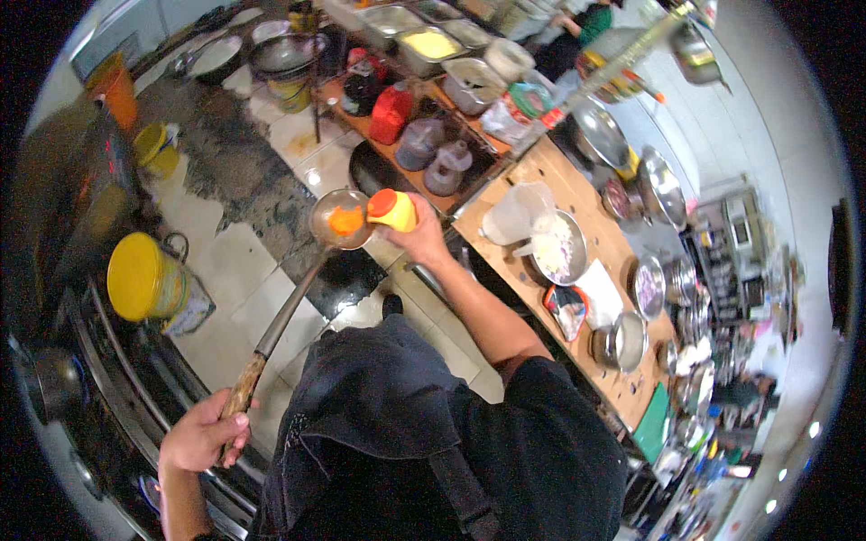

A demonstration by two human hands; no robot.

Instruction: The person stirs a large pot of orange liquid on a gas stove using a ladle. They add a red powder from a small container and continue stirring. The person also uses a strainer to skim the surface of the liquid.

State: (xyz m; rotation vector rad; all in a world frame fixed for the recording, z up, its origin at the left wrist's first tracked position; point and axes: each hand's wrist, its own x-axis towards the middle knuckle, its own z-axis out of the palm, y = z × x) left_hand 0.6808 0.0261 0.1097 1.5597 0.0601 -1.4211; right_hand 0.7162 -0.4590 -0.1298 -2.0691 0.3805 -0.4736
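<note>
My left hand [206, 433] is closed around the worn wooden handle of a long metal ladle [342, 220]. Orange powder or paste [346, 220] lies in the ladle's round bowl. Beside that bowl, my right hand [419, 233] grips a small yellow container with an orange top [392, 209]. The container is tilted, its orange end towards the ladle. Whether the two touch is not clear. Both are above the tiled floor, between the stove side and the wooden worktable.
A yellow-lidded bucket [139, 277] stands left by the dark stove rails [128, 358]. At right, the wooden table [632, 385] holds a metal bowl of chopped food [558, 253], a plastic jug [517, 213] and pots. Dark wet matting [230, 155] covers part of the floor. People are farther off.
</note>
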